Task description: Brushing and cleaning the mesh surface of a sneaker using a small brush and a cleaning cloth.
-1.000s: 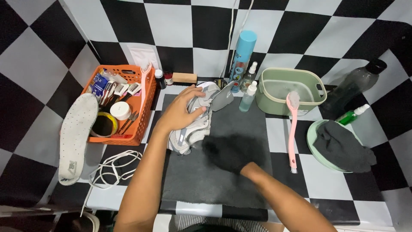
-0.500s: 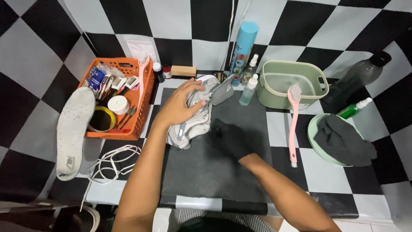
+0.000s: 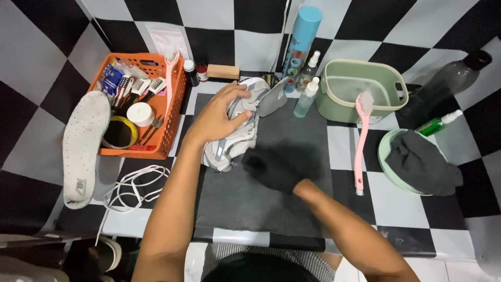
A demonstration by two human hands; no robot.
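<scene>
Pressed flat with fingers spread, the left hand (image 3: 216, 117) is laid over a grey-and-white sneaker (image 3: 235, 133), which is held down on the dark mat (image 3: 250, 203) covering the table. Just to the right of that hand, the right hand (image 3: 279, 164) is seen inside a black cloth or mitt, touching the sneaker's side; its grip cannot be told. To the left of the left hand an orange basket (image 3: 167, 130), a white insole (image 3: 83, 146) and loose laces (image 3: 133, 188) are set.
</scene>
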